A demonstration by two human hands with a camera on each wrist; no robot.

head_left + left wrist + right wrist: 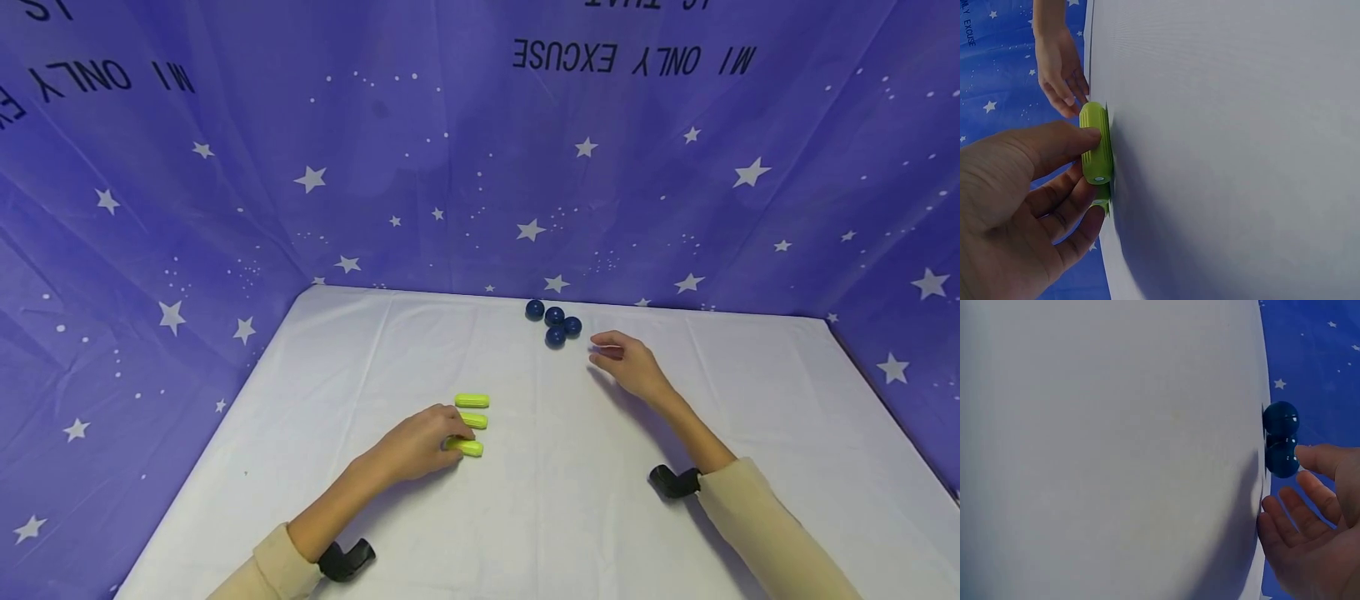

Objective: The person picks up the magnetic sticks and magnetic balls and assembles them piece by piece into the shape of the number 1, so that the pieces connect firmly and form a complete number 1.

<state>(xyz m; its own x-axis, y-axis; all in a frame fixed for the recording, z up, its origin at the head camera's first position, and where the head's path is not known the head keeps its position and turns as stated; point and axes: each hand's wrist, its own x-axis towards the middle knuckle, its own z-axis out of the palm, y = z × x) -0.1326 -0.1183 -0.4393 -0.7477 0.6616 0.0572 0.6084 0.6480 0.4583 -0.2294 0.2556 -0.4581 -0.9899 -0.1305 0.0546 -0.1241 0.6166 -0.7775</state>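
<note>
Three short yellow-green ribbed cylinders lie in a column on the white-covered table. My left hand (423, 442) is at the nearest ribbed cylinder (471, 448), and its thumb and fingers pinch it; in the left wrist view the thumb lies on the ribbed side. The middle cylinder (476, 421) is partly hidden by the fingers, while the farthest cylinder (472, 401) shows whole. Toward the back, several dark blue glossy balls (555, 337) sit close together. Just right of them is my right hand (630, 365), its fingers apart from the thumb and nothing between them.
A white cloth (540, 517) covers the table. Purple-blue curtains (450, 167) with stars and printed letters hang behind and at both sides. The balls lie close to the table's back edge. A black wrist camera (347, 561) shows at the left cuff, another (673, 482) at the right.
</note>
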